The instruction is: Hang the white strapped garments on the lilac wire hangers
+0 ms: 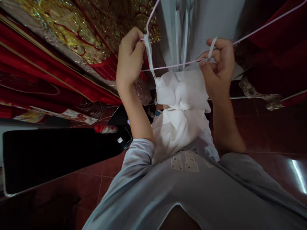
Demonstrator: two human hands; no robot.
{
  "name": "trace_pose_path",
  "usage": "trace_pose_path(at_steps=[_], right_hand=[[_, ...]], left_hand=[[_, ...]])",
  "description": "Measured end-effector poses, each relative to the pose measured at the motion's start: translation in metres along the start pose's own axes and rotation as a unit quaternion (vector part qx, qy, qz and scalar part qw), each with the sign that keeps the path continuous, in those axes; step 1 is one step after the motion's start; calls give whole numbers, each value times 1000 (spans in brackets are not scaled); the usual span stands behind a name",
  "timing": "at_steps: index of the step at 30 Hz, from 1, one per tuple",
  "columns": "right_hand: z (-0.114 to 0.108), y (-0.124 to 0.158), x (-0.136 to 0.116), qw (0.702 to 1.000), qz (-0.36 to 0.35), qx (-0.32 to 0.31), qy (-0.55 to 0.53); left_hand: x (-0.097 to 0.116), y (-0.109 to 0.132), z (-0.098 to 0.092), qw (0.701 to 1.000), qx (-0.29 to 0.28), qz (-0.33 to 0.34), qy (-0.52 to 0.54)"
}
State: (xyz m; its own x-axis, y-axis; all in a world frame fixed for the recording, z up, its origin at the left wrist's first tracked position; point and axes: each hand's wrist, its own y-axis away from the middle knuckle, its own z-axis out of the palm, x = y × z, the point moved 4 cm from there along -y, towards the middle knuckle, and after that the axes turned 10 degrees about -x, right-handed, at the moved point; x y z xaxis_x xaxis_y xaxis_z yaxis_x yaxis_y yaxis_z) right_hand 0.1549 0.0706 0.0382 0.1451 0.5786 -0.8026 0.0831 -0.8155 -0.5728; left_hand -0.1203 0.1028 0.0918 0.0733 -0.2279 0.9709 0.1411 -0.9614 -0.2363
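Note:
A thin pink hanger (177, 66) stretches across between my hands at the top centre. My left hand (130, 59) is closed on its left end, where a white strap (149, 52) loops over it. Below the hanger hangs a white ruffled garment (181, 92), bunched against my body. On the right, my right hand (217, 65) pinches the hanger's other side with thumb and finger. A second white strap (212, 48) is looped round a raised finger of that hand.
Red and gold sequined garments (72, 32) hang at the upper left. A black table (59, 156) at the left carries a red-capped bottle (106, 128) and a small white object (120, 140). Dark red clothing (280, 48) hangs at the right, above red floor tiles (254, 134).

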Motion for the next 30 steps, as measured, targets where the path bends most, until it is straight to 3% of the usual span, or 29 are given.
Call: trace_pose_path(at_steps=[3,4,7,9,11,15,18,21,23,27,30], right_hand=[[2,2,-1,1000,1,0,7],[3,3,-2,1000,-4,1,5],[7,5,-6,1000,-21,-1,1],[11,5,-11,1000,-22,-3,8],[14,5,-17,1000,-16,-2,20],[15,-2,-23,999,-27,-7,29],[13,-11,-18,998,-44,-30,20],[1,-19,-8,997,-75,-25,7],[-16,-21,0,995,-100,16,2],[-70,-18,9,970,-145,191,27],[-105,-18,3,946,-123,294,57]], left_hand=[[-14,3,-1,997,-66,16,-32],[-19,8,-2,997,-64,21,-23],[-36,32,2,993,-28,20,110],[-45,49,13,971,5,9,239],[-49,61,28,956,41,9,292],[-47,63,51,947,83,60,305],[-45,57,54,950,79,93,287],[-47,55,53,956,68,79,274],[-47,56,51,956,82,63,275],[-41,58,51,960,89,54,259],[-35,58,51,962,92,72,246]])
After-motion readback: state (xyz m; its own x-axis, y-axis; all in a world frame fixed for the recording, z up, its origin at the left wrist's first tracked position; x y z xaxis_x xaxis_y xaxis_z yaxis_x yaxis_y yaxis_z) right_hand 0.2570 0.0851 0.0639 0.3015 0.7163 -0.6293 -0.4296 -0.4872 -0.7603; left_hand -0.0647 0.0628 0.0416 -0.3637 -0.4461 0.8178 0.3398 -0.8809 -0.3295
